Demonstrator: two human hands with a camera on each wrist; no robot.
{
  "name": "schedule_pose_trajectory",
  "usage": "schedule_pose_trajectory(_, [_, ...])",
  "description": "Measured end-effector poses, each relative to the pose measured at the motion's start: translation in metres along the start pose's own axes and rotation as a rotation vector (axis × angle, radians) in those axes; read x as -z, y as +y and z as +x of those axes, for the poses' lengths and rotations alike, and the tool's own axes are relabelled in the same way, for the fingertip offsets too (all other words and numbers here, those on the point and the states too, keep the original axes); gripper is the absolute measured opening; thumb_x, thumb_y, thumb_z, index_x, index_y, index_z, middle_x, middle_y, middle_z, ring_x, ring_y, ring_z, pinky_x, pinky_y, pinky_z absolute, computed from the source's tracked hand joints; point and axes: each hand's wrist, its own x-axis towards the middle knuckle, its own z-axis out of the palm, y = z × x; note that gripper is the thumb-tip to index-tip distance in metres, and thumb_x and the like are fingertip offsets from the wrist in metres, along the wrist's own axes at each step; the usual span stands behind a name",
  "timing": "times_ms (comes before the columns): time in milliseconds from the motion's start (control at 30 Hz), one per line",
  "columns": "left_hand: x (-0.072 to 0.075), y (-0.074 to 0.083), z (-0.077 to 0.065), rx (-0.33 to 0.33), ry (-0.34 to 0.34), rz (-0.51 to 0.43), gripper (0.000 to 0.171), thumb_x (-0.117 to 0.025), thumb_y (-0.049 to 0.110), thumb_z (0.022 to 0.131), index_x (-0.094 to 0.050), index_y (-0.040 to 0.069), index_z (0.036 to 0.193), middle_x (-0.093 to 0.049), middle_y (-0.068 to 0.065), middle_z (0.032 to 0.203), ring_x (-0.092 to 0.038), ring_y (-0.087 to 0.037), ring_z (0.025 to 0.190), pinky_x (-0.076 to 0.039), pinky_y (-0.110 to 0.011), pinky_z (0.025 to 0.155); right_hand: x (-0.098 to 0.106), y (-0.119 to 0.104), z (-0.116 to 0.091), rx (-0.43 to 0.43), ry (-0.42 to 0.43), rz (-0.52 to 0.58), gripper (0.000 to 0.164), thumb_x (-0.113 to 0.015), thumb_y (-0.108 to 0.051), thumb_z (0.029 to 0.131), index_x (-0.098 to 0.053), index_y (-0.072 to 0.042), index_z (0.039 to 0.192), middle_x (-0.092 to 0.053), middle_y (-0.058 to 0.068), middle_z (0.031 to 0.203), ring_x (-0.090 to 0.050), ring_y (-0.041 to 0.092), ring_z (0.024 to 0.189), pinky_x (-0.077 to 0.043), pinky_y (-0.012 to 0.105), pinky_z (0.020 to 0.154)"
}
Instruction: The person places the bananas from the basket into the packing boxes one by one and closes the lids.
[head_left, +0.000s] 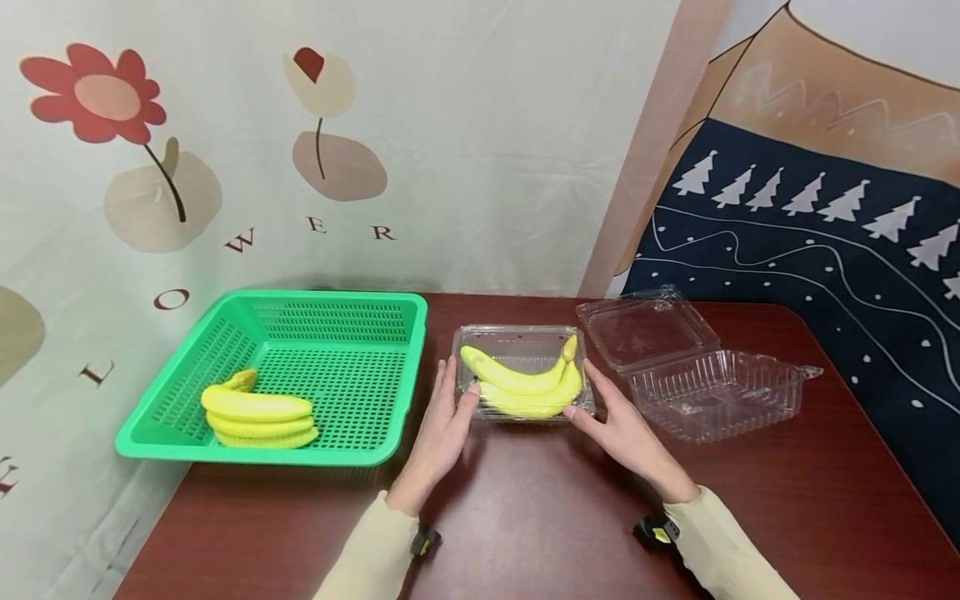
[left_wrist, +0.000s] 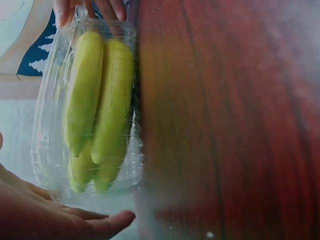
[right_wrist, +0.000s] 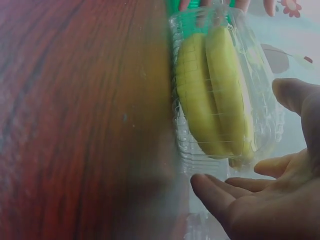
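A clear plastic clamshell box (head_left: pixel 517 340) with its lid down sits on the table, and a bunch of yellow bananas (head_left: pixel 525 404) shows through it. My left hand (head_left: pixel 442 429) is at its left end, fingers fairly straight and thumb by the near corner. At the opposite end is my right hand (head_left: pixel 622 433), its fingers spread and extended. In the left wrist view, the left hand (left_wrist: pixel 55 215) lies beside the box's end without curling round it. The right wrist view has the right hand (right_wrist: pixel 285 200) spread close to the box wall; exact contact is hard to tell.
To the left stands a green perforated basket (head_left: pixel 262 454) with another banana bunch (head_left: pixel 258 410) inside. An empty clamshell box (head_left: pixel 716 400) lies open on the right, its lid (head_left: pixel 648 329) folded back. Behind the brown table (head_left: pixel 525 517) hangs a printed cloth (head_left: pixel 480 142).
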Motion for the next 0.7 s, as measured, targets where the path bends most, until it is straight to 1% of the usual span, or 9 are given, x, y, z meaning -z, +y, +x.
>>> schedule_pose_trajectory(67, [0.000,0.001,-0.004,-0.021,0.001,0.034,0.076,-0.046,0.045,0.108,-0.015,0.007,0.166,-0.003,-0.013,0.173,-0.008,-0.031,0.158,-0.015,-0.059,0.124,0.001,-0.001,-0.001,0.018,0.019,-0.043,0.088,-0.068,-0.042,0.099,-0.023,-0.005,0.164,-0.024,0.019,0.169,-0.027,0.039,0.153,-0.035,0.059,0.115])
schedule_pose_trajectory(167, [0.001,0.005,-0.011,-0.062,-0.001,0.084,0.078,-0.047,0.046,0.107,-0.014,0.008,0.167,0.000,-0.009,0.174,-0.006,-0.031,0.159,-0.014,-0.061,0.123,0.002,-0.004,-0.003,0.045,0.043,-0.074,0.084,-0.067,-0.042,0.100,-0.025,-0.006,0.164,-0.023,0.016,0.170,-0.023,0.036,0.155,-0.027,0.060,0.119])
schedule_pose_trajectory(267, [0.004,0.008,-0.019,-0.118,0.003,0.146,0.079,-0.049,0.045,0.106,-0.016,0.007,0.166,-0.001,-0.009,0.174,-0.004,-0.031,0.159,-0.014,-0.061,0.123,0.003,-0.008,-0.006,0.069,0.054,-0.095,0.082,-0.065,-0.042,0.101,-0.025,-0.009,0.165,-0.020,0.013,0.171,-0.020,0.034,0.156,-0.024,0.062,0.119])
schedule_pose_trajectory(400, [0.010,0.012,-0.027,-0.191,0.017,0.244,0.078,-0.053,0.044,0.104,-0.021,0.006,0.165,-0.006,-0.008,0.174,-0.007,-0.031,0.159,-0.016,-0.057,0.124,0.005,-0.014,-0.010,0.093,0.071,-0.138,0.082,-0.063,-0.045,0.102,-0.024,-0.011,0.166,-0.016,0.011,0.172,-0.019,0.033,0.156,-0.025,0.064,0.118])
schedule_pose_trajectory(500, [0.015,0.016,-0.032,-0.243,0.032,0.298,0.077,-0.055,0.043,0.104,-0.025,0.007,0.164,-0.012,-0.007,0.173,-0.011,-0.030,0.159,-0.018,-0.054,0.124,0.005,-0.019,-0.013,0.109,0.089,-0.168,0.082,-0.063,-0.046,0.102,-0.024,-0.013,0.166,-0.014,0.006,0.173,-0.021,0.033,0.156,-0.026,0.064,0.118])
schedule_pose_trajectory(567, [0.019,0.019,-0.034,-0.282,0.040,0.326,0.076,-0.056,0.043,0.103,-0.027,0.008,0.164,-0.016,-0.007,0.172,-0.013,-0.029,0.158,-0.018,-0.053,0.125,0.005,-0.022,-0.014,0.125,0.099,-0.182,0.082,-0.064,-0.045,0.101,-0.025,-0.013,0.166,-0.013,0.004,0.173,-0.022,0.032,0.156,-0.028,0.063,0.117])
schedule_pose_trajectory(700, [0.028,0.025,-0.038,-0.351,0.043,0.366,0.075,-0.056,0.042,0.103,-0.029,0.009,0.164,-0.021,-0.006,0.171,-0.014,-0.030,0.158,-0.019,-0.056,0.124,0.003,-0.028,-0.016,0.167,0.112,-0.198,0.081,-0.065,-0.043,0.101,-0.026,-0.013,0.165,-0.013,0.003,0.173,-0.025,0.031,0.155,-0.032,0.062,0.115])
